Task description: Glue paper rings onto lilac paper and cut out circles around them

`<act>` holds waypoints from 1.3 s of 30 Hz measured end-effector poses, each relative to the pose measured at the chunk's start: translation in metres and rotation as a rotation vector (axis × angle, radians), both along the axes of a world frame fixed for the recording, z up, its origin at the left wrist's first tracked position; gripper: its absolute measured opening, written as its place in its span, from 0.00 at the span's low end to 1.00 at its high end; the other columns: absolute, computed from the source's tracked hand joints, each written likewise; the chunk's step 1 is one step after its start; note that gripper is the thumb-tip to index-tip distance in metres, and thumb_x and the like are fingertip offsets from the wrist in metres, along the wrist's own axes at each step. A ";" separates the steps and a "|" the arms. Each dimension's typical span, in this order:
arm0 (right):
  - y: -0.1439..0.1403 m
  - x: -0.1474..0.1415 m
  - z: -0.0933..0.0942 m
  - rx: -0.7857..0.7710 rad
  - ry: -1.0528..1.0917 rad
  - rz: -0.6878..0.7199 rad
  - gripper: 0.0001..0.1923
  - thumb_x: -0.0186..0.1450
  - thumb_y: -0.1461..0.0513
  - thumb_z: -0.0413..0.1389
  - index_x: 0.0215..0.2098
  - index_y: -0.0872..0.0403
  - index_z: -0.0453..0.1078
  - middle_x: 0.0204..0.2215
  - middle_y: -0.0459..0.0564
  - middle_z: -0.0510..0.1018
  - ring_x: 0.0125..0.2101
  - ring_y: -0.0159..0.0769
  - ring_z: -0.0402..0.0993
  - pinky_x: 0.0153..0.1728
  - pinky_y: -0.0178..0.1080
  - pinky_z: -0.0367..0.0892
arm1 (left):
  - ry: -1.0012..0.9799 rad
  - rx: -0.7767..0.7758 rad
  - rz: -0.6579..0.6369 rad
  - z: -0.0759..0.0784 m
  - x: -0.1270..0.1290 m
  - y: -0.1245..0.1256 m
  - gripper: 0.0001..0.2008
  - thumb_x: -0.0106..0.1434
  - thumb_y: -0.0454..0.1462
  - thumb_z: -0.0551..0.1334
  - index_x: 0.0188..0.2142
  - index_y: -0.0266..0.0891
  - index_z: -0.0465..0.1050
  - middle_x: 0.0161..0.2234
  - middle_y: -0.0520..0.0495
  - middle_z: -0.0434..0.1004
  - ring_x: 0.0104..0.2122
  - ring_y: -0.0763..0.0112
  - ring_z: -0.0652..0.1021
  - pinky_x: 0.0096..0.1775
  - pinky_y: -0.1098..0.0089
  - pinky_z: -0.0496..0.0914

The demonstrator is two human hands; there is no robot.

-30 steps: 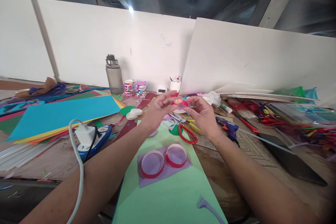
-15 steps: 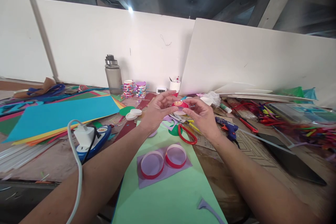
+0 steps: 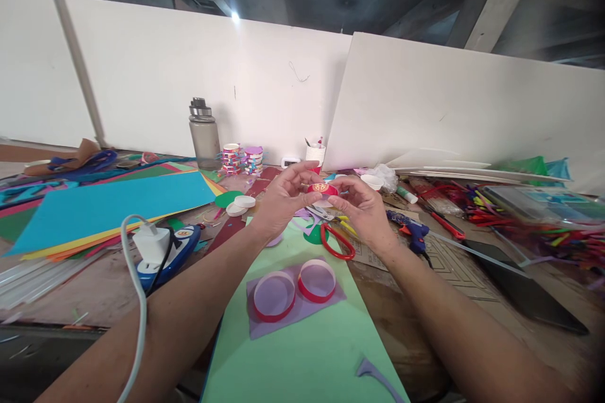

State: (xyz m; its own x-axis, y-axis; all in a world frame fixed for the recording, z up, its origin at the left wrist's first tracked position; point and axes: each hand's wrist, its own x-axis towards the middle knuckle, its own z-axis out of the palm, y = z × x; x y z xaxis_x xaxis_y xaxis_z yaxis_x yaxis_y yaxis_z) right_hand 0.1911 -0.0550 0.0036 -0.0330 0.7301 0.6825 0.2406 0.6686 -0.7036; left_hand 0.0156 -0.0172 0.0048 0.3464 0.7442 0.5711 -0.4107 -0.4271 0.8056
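Observation:
My left hand (image 3: 282,199) and my right hand (image 3: 362,206) together hold a small red round lid (image 3: 322,189) with a gold emblem, raised above the table between my fingertips. Below them a light green sheet (image 3: 307,321) lies on the table. On it rests a purple paper piece (image 3: 288,312) bearing two red-rimmed rings (image 3: 274,295), side by side. Red-handled scissors (image 3: 336,240) lie just under my right hand.
A blue glue gun (image 3: 410,234) lies right of my hands. A white charger and cable (image 3: 151,244) sit at the left near a stack of coloured paper (image 3: 104,204). A grey bottle (image 3: 204,134), decorated lids (image 3: 243,159) and a white cup stand at the back. Coloured sticks (image 3: 520,214) crowd the right.
The red lid has tilted flatter between my fingers. My hands stay at almost the same spot.

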 end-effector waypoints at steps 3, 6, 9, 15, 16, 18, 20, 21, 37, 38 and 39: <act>0.000 0.000 -0.001 -0.001 0.003 0.005 0.08 0.61 0.58 0.62 0.39 0.47 0.74 0.41 0.47 0.78 0.41 0.38 0.73 0.42 0.40 0.68 | 0.002 0.015 -0.019 -0.001 0.000 0.001 0.28 0.53 0.33 0.73 0.53 0.44 0.72 0.40 0.48 0.76 0.42 0.68 0.75 0.42 0.70 0.69; 0.000 0.000 -0.001 -0.007 -0.006 -0.006 0.08 0.61 0.57 0.62 0.39 0.47 0.74 0.41 0.47 0.78 0.40 0.38 0.73 0.42 0.41 0.68 | 0.006 0.013 -0.014 -0.001 -0.001 0.002 0.29 0.52 0.34 0.73 0.54 0.45 0.72 0.40 0.48 0.76 0.42 0.67 0.75 0.43 0.70 0.69; 0.001 0.001 -0.001 -0.011 -0.011 -0.007 0.08 0.61 0.57 0.62 0.39 0.47 0.74 0.41 0.47 0.78 0.41 0.38 0.73 0.42 0.41 0.68 | 0.005 0.008 -0.009 -0.001 0.000 0.002 0.29 0.52 0.34 0.73 0.53 0.45 0.72 0.40 0.48 0.76 0.42 0.67 0.75 0.44 0.69 0.68; 0.000 0.000 -0.002 -0.041 -0.006 0.004 0.08 0.61 0.57 0.62 0.39 0.47 0.73 0.40 0.47 0.78 0.40 0.38 0.72 0.42 0.41 0.68 | 0.000 -0.048 -0.040 0.002 0.000 0.000 0.30 0.50 0.34 0.74 0.53 0.43 0.71 0.39 0.48 0.76 0.41 0.68 0.75 0.43 0.69 0.69; 0.000 0.000 -0.002 -0.050 -0.005 0.008 0.08 0.61 0.57 0.62 0.39 0.48 0.72 0.40 0.47 0.78 0.39 0.38 0.72 0.41 0.40 0.68 | 0.003 -0.056 -0.042 0.002 0.000 0.000 0.31 0.50 0.34 0.74 0.53 0.43 0.71 0.39 0.48 0.76 0.40 0.68 0.75 0.42 0.69 0.69; 0.000 0.000 -0.002 -0.063 -0.004 0.015 0.09 0.61 0.55 0.62 0.39 0.48 0.72 0.39 0.47 0.78 0.38 0.38 0.72 0.41 0.40 0.68 | 0.009 -0.067 -0.044 0.003 0.000 0.000 0.30 0.50 0.33 0.74 0.53 0.43 0.71 0.38 0.49 0.75 0.40 0.69 0.75 0.41 0.69 0.68; 0.000 0.000 -0.002 -0.066 -0.006 0.021 0.10 0.61 0.55 0.62 0.39 0.48 0.71 0.38 0.47 0.77 0.38 0.37 0.71 0.41 0.40 0.68 | 0.012 -0.070 -0.043 0.003 0.000 0.000 0.30 0.50 0.33 0.74 0.53 0.43 0.72 0.37 0.49 0.75 0.40 0.69 0.75 0.41 0.69 0.68; 0.001 0.000 -0.003 -0.067 -0.007 0.023 0.10 0.61 0.55 0.61 0.39 0.48 0.71 0.38 0.47 0.77 0.37 0.37 0.71 0.41 0.40 0.68 | 0.013 -0.071 -0.042 0.002 0.000 0.000 0.30 0.50 0.33 0.74 0.53 0.43 0.72 0.37 0.50 0.75 0.39 0.69 0.75 0.41 0.69 0.68; 0.002 0.000 -0.004 -0.087 0.005 0.042 0.08 0.61 0.57 0.62 0.38 0.48 0.71 0.37 0.46 0.75 0.38 0.36 0.69 0.42 0.39 0.66 | -0.007 -0.091 -0.037 -0.001 0.001 0.001 0.27 0.50 0.33 0.73 0.51 0.43 0.72 0.36 0.50 0.76 0.40 0.68 0.75 0.45 0.67 0.67; 0.001 0.000 -0.003 -0.087 0.006 0.043 0.08 0.61 0.57 0.62 0.38 0.48 0.71 0.37 0.46 0.75 0.38 0.36 0.70 0.42 0.39 0.66 | -0.005 -0.088 -0.037 -0.001 0.001 0.001 0.28 0.50 0.33 0.73 0.51 0.43 0.72 0.36 0.50 0.76 0.40 0.68 0.75 0.45 0.67 0.67; 0.001 0.000 -0.003 -0.087 0.006 0.043 0.08 0.61 0.57 0.62 0.38 0.48 0.71 0.37 0.45 0.76 0.38 0.36 0.70 0.42 0.39 0.66 | -0.003 -0.087 -0.036 -0.001 0.001 0.001 0.28 0.50 0.34 0.73 0.51 0.43 0.72 0.36 0.51 0.77 0.40 0.68 0.76 0.45 0.66 0.67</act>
